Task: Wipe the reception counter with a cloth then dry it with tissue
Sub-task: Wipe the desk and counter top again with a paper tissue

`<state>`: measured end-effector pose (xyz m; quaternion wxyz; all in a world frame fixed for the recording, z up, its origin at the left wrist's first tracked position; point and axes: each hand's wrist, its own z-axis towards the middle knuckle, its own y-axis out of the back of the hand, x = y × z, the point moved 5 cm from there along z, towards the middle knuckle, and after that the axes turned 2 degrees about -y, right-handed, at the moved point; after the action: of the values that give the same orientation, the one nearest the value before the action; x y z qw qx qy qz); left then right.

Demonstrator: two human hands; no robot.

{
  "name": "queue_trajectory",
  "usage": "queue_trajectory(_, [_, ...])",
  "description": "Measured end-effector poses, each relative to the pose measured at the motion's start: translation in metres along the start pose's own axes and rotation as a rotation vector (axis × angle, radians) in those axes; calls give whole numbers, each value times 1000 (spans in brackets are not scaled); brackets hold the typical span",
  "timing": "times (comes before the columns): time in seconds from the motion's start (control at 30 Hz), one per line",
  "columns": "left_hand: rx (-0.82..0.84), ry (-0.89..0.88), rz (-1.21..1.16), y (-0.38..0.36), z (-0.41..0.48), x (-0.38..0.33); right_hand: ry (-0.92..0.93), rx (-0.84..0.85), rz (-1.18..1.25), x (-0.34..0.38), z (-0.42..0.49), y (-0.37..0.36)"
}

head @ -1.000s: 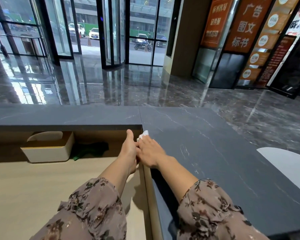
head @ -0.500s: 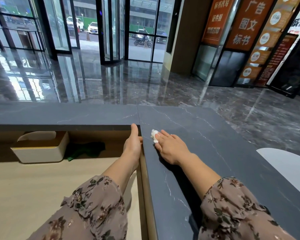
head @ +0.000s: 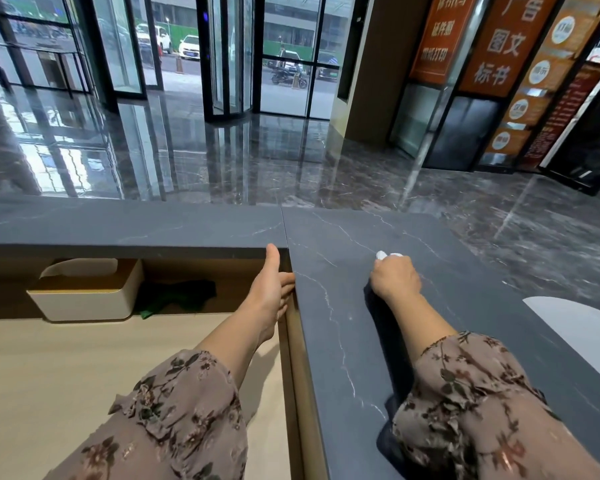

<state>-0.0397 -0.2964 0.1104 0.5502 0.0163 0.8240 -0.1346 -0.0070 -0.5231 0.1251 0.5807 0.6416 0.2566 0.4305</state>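
Right hand [head: 395, 277] clamps a small wad of tissue [head: 385, 255] against the counter [head: 326, 341] (left hand [head: 271, 289] braces, fingers loose, on its inner edge), and so little paper could soak through, leaving streaks

Colours and patterns as we record them.
We note the upper worktop [head: 343, 323] as dark grey with thin white veins and the lower worktop [head: 84, 375] as pale beige. The tissue [head: 383, 255] is white, the cloth [head: 174, 299] green, the box [head: 84, 306] cream-white with a tan top. The sleeves [head: 174, 410] are mauve-brown with dark flowers, the floor [head: 326, 168] is glossy dark veined marble, and the signs [head: 440, 36] are orange with white characters.
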Motion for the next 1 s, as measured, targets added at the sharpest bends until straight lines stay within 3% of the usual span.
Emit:
queue_trajectory(0.1, [10, 25, -26, 5, 1, 1, -253, -18, 222, -14, 9, 1])
queue_trajectory(0.2, [30, 23, -22, 4, -1, -1, -247, -19, 229, -2, 11, 2])
queue_trajectory(0.47, [-51, -66, -85, -8, 3, -20, 424, -39, 29, 119, -47, -28])
queue_trajectory(0.6, [-22, -63, -138, -13, 8, -23, 562, -24, -7, 114, -40, -24])
queue_trajectory(0.7, [-12, -56, -152, -11, 13, -21, 456, -32, -21, 84, -18, -15])
queue_trajectory(0.9, [-32, -18, -136, 4, 24, -18, 43, 18, -102, 8, 34, 11])
queue_trajectory(1.0, [-47, -8, -139, 9, 27, -14, -97, 28, -26, 1, 45, 11])
